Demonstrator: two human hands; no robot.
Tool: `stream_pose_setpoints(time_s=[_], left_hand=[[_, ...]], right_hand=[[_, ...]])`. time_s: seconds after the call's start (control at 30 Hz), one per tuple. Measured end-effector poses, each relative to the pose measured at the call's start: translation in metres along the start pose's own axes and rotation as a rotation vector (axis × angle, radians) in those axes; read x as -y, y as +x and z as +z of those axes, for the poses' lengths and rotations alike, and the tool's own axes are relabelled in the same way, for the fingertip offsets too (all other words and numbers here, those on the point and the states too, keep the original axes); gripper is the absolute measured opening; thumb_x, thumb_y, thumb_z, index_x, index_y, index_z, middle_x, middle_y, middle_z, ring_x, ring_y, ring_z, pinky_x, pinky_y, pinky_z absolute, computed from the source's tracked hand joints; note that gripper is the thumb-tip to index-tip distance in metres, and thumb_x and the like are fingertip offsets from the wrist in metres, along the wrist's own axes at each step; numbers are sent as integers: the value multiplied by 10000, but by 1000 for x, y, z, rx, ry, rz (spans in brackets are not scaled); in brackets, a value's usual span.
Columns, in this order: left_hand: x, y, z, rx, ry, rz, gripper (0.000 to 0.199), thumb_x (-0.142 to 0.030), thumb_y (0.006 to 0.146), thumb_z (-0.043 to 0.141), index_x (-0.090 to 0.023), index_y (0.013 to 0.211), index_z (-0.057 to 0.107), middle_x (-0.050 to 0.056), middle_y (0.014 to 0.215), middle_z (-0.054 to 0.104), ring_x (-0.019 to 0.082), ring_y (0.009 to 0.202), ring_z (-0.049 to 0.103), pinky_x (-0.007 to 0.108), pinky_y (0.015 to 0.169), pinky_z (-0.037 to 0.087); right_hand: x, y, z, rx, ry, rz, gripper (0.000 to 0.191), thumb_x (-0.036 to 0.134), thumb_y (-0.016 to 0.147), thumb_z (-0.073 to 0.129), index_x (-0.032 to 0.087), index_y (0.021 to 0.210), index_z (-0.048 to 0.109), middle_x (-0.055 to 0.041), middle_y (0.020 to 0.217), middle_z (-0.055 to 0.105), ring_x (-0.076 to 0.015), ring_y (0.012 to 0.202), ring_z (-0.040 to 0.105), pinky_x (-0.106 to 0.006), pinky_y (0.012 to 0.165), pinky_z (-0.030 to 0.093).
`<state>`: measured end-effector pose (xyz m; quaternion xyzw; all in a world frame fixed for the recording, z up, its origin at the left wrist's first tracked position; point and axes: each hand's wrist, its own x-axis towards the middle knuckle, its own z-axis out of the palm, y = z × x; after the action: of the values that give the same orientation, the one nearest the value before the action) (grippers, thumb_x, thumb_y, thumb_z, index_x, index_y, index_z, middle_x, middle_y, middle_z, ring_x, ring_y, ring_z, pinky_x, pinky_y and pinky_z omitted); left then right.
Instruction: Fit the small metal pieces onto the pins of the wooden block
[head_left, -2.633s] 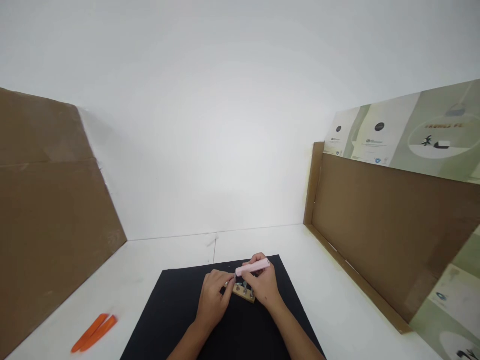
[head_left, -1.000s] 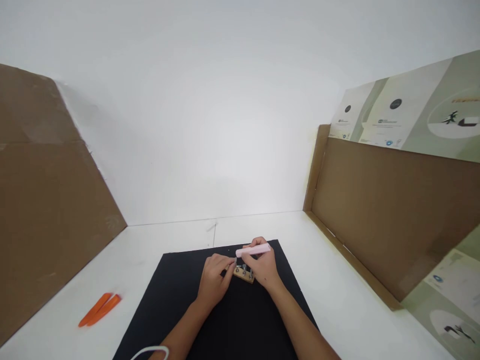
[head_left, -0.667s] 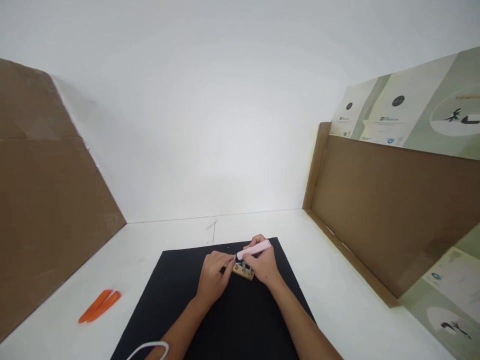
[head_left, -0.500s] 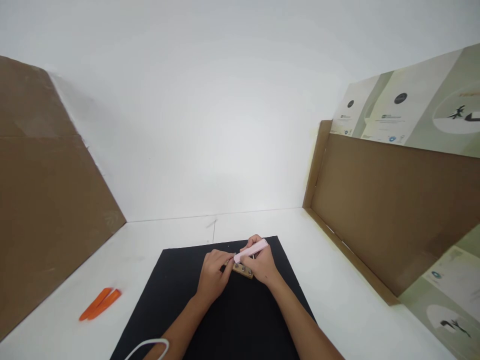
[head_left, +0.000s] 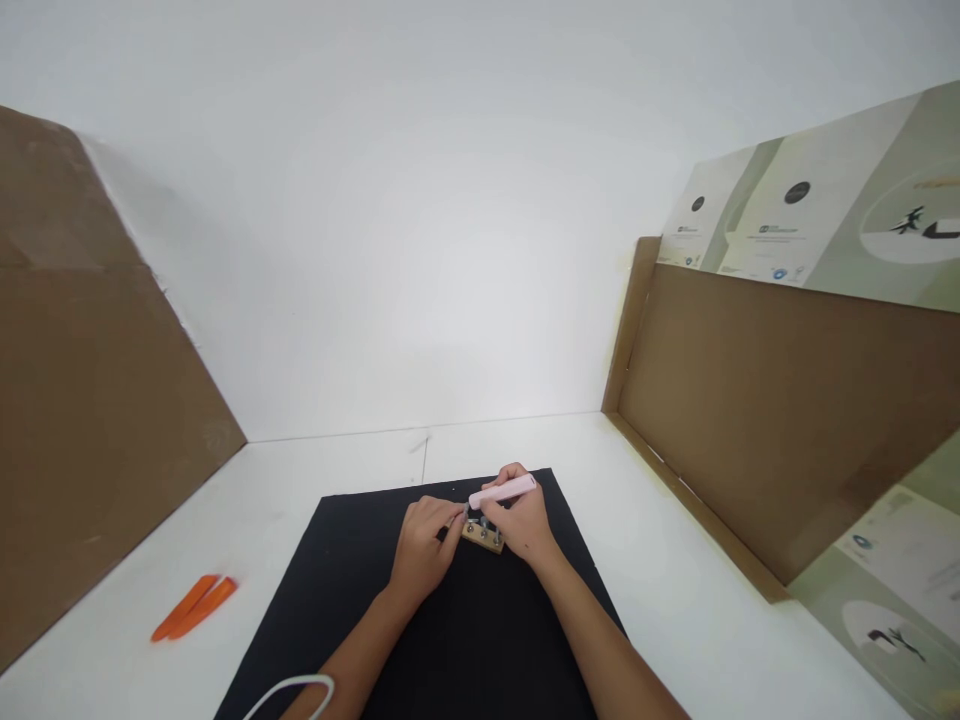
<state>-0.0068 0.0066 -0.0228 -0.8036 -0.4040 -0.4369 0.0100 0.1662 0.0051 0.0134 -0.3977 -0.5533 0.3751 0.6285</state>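
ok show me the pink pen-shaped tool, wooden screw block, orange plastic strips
pink pen-shaped tool (head_left: 502, 491), head view, barrel
wooden screw block (head_left: 481, 541), head view, top face
orange plastic strips (head_left: 204, 608), head view, right strip

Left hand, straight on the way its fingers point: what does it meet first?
Probably the small wooden block with its metal screws, right at the left hand's fingertips; they may be touching it. The tip of the pink tool sits just beyond, but depth is unclear.

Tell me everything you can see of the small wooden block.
The small wooden block is a light-brown rectangular piece lying flat on the black mat, with a row of metal bolts standing from its top. The left hand reaches its end; the right hand, holding a pink tool, is over its far side.
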Motion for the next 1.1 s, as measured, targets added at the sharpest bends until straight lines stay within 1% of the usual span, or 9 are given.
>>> stream_pose_setpoints(time_s=[0.17, 0.33, 0.47, 0.67, 0.77, 0.93, 1.1], left_hand=[[-1, 0, 0, 0, 3, 3, 180, -239, 933, 521, -221, 949, 699, 51, 864, 719, 198, 819, 625, 351, 742, 437], [-1, 1, -1, 0, 9, 11, 207, -260, 939, 509, -223, 986, 707, 58, 861, 724, 200, 811, 624, 351, 730, 437], [-1, 1, 0, 2, 5, 13, 196, -256, 941, 507, -218, 962, 699, 57, 867, 725, 201, 816, 622, 352, 738, 435], [-2, 1, -2, 23, -5, 1, 186, -255, 943, 505, -218, 956, 687, 59, 890, 721, 207, 837, 614, 359, 750, 429], [-3, 1, -2, 20, -8, 2, 191, -263, 944, 504, -217, 947, 690, 59, 886, 721, 205, 839, 616, 357, 753, 428], [-4, 2, -2, 10, 5, 5, 184, -257, 939, 510, -212, 929, 688, 49, 861, 717, 199, 815, 618, 349, 743, 426], [-4, 1, -2, 22, 5, 1, 197, -253, 939, 503, -218, 944, 696, 54, 867, 717, 201, 820, 618, 350, 743, 424]], right_hand=[[2, -3, 2, 27, 38, 7, 243, 108, 608, 640, 224, 755, 484, 18, 700, 639, -155, 634, 586, -265, 608, 473], [1, -2, 2, 18, 53, 24, 254, 100, 593, 640, 226, 751, 487, 14, 714, 654, -165, 648, 600, -277, 615, 487], [0, -2, 2, 18, 56, 20, 255, 109, 599, 648, 227, 759, 488, 15, 721, 658, -164, 644, 605, -280, 613, 492], [-1, 0, 1, -7, 38, -7, 242, 127, 646, 669, 226, 787, 498, -10, 773, 686, -188, 726, 647, -322, 715, 510], [-1, 0, 1, -9, 30, -2, 247, 131, 646, 669, 225, 798, 498, -14, 778, 686, -198, 743, 653, -333, 725, 512], [-2, -1, 1, 14, 41, 2, 253, 102, 629, 649, 224, 786, 492, 3, 752, 669, -176, 689, 623, -304, 672, 491], [0, -3, 1, 46, 87, 39, 267, 80, 582, 620, 221, 761, 481, 23, 708, 654, -150, 618, 590, -262, 598, 455]])
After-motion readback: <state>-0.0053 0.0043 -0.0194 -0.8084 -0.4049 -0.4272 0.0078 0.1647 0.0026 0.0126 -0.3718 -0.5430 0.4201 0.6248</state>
